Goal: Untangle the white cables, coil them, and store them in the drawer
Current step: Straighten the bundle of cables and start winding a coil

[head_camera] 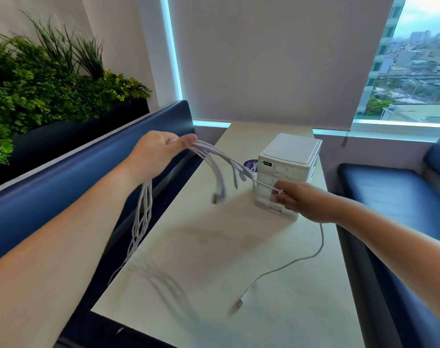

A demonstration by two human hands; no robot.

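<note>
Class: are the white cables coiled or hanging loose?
Loose: the white cables drape uncoiled from the left hand; the right hand pinches one strand.

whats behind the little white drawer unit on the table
A round purple label shows at the back left of the drawer unit, flat on the table; the unit covers the rest. Anything straight behind the unit is hidden.

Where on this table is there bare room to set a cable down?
Bare table between the hanging bundle and the loose cable; also behind the drawer unit. Crowded beside the unit, around the right hand.
</note>
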